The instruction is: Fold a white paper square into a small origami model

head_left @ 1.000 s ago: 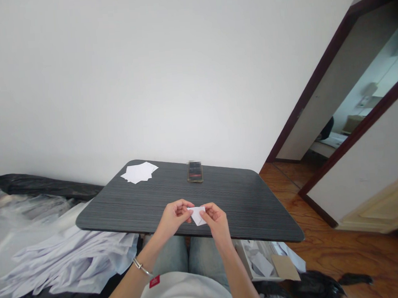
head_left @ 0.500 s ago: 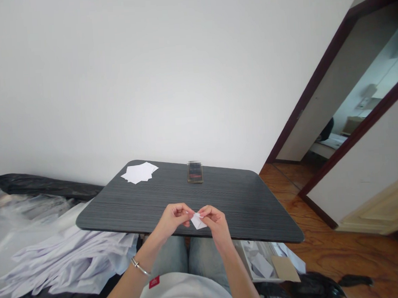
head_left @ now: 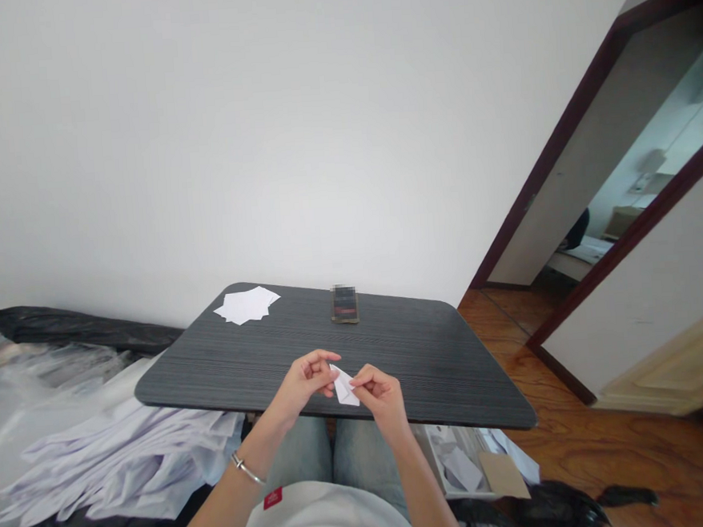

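A small folded piece of white paper (head_left: 344, 386) is held up over the front of the dark grey wood-grain table (head_left: 394, 357). My left hand (head_left: 304, 382) pinches its left side between thumb and fingers. My right hand (head_left: 380, 395) grips its right side with fingertips at the fold. Part of the paper is hidden behind my fingers. A loose stack of white paper sheets (head_left: 246, 305) lies at the table's far left, out of reach of both hands' fingertips.
A phone (head_left: 345, 304) with a blurred top lies at the table's far edge. Crumpled white paper and plastic (head_left: 118, 464) heap on the left, a black bag (head_left: 73, 327) lies by the wall, and a box of paper scraps (head_left: 459, 469) sits at the lower right.
The folded paper has turned and now points down to the right, with a longer strip showing. My left hand has lifted slightly and its fingers have spread a little.
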A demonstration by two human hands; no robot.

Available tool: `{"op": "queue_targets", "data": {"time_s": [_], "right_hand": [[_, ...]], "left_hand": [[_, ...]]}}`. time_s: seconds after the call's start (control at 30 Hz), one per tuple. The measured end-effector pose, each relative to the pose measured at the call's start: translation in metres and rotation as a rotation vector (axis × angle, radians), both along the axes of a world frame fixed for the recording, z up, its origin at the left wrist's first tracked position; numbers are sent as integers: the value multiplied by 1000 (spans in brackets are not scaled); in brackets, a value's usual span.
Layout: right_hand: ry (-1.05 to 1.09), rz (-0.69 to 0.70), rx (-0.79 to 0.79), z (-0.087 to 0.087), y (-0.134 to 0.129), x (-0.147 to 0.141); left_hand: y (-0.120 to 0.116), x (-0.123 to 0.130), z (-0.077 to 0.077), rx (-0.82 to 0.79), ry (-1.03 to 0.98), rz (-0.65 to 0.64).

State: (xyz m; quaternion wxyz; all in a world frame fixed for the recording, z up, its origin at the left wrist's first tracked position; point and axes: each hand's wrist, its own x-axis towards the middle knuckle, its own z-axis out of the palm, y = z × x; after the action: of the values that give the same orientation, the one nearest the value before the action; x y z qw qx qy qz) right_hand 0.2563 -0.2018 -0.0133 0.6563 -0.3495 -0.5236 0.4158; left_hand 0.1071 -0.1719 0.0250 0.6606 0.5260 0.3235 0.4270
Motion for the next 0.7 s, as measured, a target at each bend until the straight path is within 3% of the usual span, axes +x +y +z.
{"op": "queue_targets", "data": {"time_s": [0.17, 0.37, 0.7], "right_hand": [[-53, -92, 72, 0, 1, -1], [-91, -103, 107, 2, -2, -4], [-119, -112, 133, 2, -4, -6]], "left_hand": [[0, 1, -3, -32, -49, 56], [0, 6, -7, -14, -51, 63], [-4, 8, 7, -41, -36, 79]]}}
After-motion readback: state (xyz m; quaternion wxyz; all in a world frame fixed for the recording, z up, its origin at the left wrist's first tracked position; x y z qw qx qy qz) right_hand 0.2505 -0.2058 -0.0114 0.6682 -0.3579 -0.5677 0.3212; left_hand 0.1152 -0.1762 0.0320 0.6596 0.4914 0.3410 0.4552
